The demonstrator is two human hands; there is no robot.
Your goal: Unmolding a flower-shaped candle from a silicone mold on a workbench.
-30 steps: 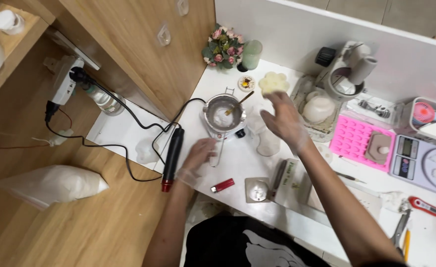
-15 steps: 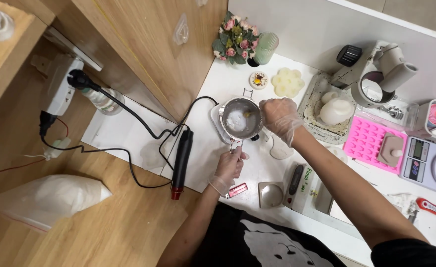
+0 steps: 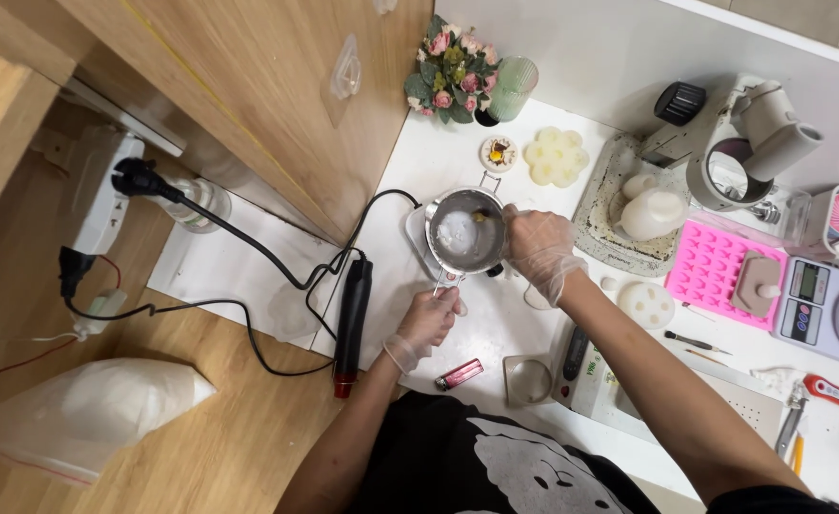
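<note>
We are gripping the handle of the small metal pot (image 3: 467,231) with our gloved left hand (image 3: 429,319), fingers curled around it. The pot is sitting on the white tabletop (image 3: 458,157), holding pale wax. Just right of the pot, our gloved right hand (image 3: 541,249) is touching its rim, fingers bunched together.

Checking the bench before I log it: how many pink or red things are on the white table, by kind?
Pink silicone mould tray: 1
Red lighter: 1
Red-handled probe thermometer: 1
Bunch of pink flowers: 1
Total: 4
The left hand holds the handle of the metal pot; the right hand is at its rim.
</note>
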